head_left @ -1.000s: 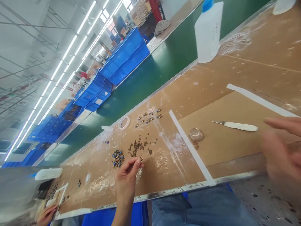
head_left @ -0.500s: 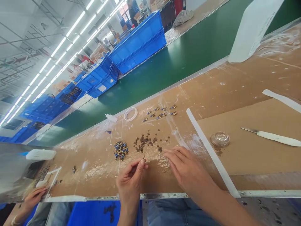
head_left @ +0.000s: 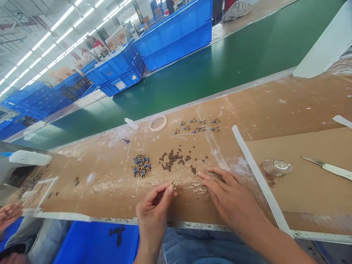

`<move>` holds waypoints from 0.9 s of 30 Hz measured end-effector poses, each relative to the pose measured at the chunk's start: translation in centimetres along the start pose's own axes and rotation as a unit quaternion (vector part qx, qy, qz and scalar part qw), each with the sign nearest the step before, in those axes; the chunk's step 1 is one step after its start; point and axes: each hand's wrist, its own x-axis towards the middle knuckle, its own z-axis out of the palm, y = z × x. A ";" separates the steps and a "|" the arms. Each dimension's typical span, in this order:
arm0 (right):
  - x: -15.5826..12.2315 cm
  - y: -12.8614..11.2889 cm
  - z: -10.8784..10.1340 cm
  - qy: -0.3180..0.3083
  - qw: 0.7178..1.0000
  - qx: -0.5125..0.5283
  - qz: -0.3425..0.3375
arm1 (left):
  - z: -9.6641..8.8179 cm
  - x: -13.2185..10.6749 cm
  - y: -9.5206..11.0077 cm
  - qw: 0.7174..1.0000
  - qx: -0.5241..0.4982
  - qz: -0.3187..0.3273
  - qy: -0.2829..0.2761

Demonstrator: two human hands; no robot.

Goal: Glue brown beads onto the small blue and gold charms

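Small brown part (head_left: 173,182) pinched narrow between thumb and forefinger of left hand (head_left: 154,214), fingers closed on it low over counter (head_left: 110,190). Right hand (head_left: 233,200) laid flat beside, fingers (head_left: 206,178) spread wide and empty, tips touching counter. Just beyond both sets of fingers, scattered brown rings (head_left: 172,161); left of those, heap of blue-and-gold pieces (head_left: 141,166). Farther out, row of assembled pieces (head_left: 198,126) and tape ring (head_left: 157,122). Right of right hand, white strip (head_left: 261,179), clear dish (head_left: 275,167), knife (head_left: 330,168).

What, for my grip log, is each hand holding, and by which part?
Left hand pinches a tiny part by its lower end, thumb and forefinger; right hand holds nothing.
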 end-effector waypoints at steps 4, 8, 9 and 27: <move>1.9 -1.8 0.8 -0.021 0.999 0.046 -0.006 | -0.6 1.1 -0.6 0.999 -0.019 0.006 0.045; 4.5 -3.6 2.7 -0.074 0.996 0.054 -0.006 | -1.7 1.7 -1.0 0.997 -0.026 0.021 0.066; 4.9 -3.9 3.1 -0.085 0.995 0.051 -0.002 | -2.0 1.7 -1.1 0.997 -0.027 0.020 0.069; 5.5 -4.2 5.3 -0.063 0.997 0.039 -0.032 | -2.9 3.4 -2.6 0.999 -0.022 -0.013 0.046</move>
